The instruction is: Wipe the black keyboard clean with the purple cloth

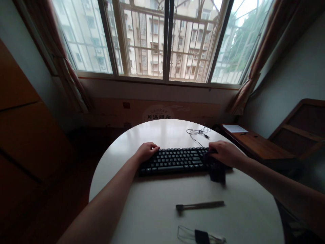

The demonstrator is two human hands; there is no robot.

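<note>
A black keyboard (175,160) lies across the middle of a round white table (152,210). My left hand (146,151) rests on the keyboard's left end, its fingers curled over the top left corner. At the keyboard's right end, my right hand (225,153) has its fingers closed in a pinch over the keys; what they hold is too dark to make out. A small dark box-like object (217,173) stands just below my right hand.
A thin dark brush-like tool (200,205) lies on the table nearer me. A wire tool with a dark part (200,236) sits at the front edge. A loose cable (199,132) lies behind the keyboard. A wooden side table (256,144) stands at right.
</note>
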